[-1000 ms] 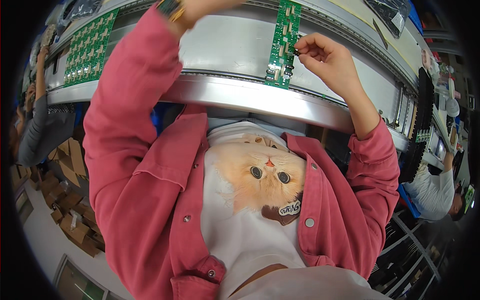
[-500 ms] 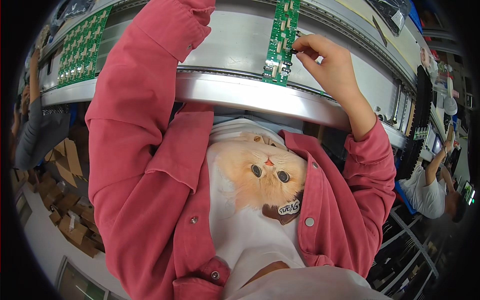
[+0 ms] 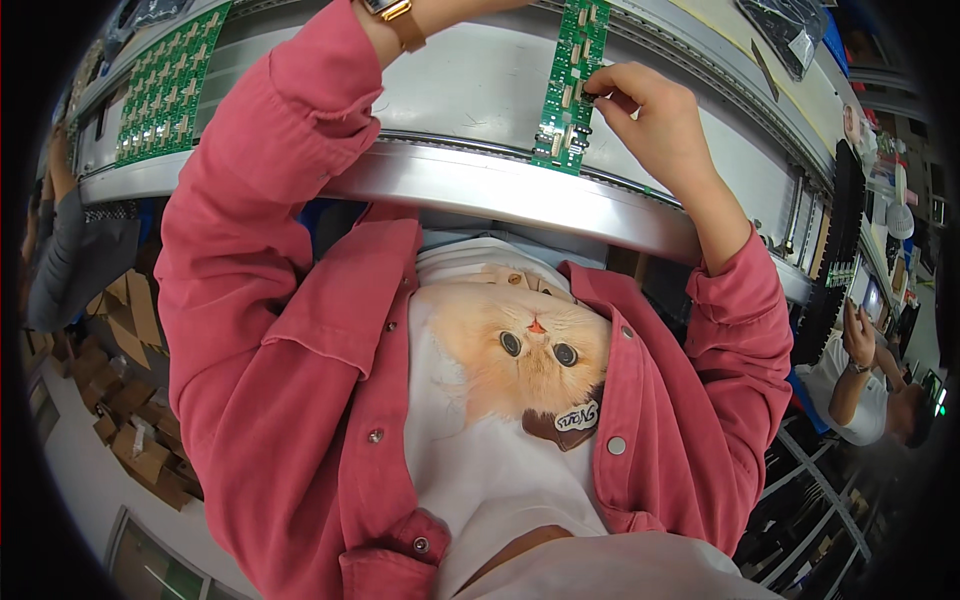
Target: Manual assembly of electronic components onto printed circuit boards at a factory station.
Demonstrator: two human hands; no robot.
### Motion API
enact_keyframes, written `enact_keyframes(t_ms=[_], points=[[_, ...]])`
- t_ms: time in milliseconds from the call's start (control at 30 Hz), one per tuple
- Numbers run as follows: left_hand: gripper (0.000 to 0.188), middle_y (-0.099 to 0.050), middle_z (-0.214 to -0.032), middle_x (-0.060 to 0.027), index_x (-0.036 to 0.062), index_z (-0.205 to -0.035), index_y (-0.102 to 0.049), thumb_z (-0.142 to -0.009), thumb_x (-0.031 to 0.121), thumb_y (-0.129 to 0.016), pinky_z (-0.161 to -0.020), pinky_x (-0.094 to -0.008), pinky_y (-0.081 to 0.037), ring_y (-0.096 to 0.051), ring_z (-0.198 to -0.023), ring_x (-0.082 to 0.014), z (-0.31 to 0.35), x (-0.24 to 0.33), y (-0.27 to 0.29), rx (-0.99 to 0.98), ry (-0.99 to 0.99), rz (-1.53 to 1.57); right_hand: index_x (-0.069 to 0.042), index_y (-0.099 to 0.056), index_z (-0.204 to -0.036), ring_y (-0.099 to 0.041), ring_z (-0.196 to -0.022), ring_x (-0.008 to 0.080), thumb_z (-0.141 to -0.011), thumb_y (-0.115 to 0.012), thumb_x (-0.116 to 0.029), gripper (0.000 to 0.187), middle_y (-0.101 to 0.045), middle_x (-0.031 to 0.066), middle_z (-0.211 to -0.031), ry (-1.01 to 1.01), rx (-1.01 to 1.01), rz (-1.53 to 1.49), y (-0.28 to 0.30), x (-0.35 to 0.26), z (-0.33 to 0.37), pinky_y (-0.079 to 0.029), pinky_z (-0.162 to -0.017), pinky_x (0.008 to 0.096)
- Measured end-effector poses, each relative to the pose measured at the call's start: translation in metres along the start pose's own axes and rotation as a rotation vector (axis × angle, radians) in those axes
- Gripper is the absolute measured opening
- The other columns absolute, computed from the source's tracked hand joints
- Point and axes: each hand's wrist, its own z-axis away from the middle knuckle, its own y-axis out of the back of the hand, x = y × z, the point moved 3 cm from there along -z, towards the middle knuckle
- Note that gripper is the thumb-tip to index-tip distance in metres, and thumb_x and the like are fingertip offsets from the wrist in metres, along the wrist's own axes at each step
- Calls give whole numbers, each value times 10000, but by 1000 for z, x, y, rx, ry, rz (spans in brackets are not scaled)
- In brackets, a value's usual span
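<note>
A narrow green circuit board point(image 3: 551, 118) carries rows of pale connectors, with small black parts near its near end. At its right edge my right hand point(image 3: 655, 112) is closed, thumb and forefinger pinching a small black component point(image 3: 588, 97). That component touches or almost touches the board; which one I cannot tell. My left hand point(image 3: 455, 10) reaches past the upper edge, so its fingers are hidden. A watch with a brown strap point(image 3: 405, 25) shows on that wrist.
The board lies across a conveyor with metal rails point(image 3: 480, 185). Farther left is a wider green circuit panel point(image 3: 170, 95). A black slotted rack point(image 3: 840, 265) stands at right. Co-workers sit at both sides, one in a white shirt point(image 3: 850, 385). Cardboard boxes point(image 3: 130, 400) are stacked lower left.
My left arm has shifted so its wrist and watch now show at the upper edge. The board sits slightly farther right. My right hand stays at its edge, still pinching.
</note>
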Motion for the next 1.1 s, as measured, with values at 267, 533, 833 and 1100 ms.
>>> enact_keyframes(t_ms=[267,533,833,1100], points=[[151,-636,-695,-110,-3,-842,-673,-716,59,-617,-559,-313,-471,-583,-587,-274,19,6,-27,-230,-132,-34,-42,-657,-842,-543,-609,179,-728,-599,15,140,-636,44,-794,-7,-9,23,1,1,-2,-445,-586,278],[145,-625,-739,-130,3,-832,-639,-720,93,-625,-588,-348,-472,-579,-623,-285,30,25,-13,-276,118,104,-48,-668,-822,-544,-585,213,-713,-587,-6,142,-633,56,-777,42,11,70,14,-2,-6,-449,-580,306],[141,-639,-829,-67,42,-891,-638,-751,49,-623,-627,-309,-470,-563,-662,-221,66,42,-5,-288,100,-73,-2,-633,-916,-589,-805,300,-763,-545,-38,180,-638,139,-900,-351,-74,530,31,70,-93,-468,-751,347],[94,-641,-785,-56,36,-839,-632,-750,37,-600,-601,-296,-462,-544,-619,-208,81,41,-6,-307,140,-85,-12,-637,-917,-588,-754,311,-755,-571,-83,188,-633,120,-861,-215,-211,1066,14,115,-127,-473,-701,365]])
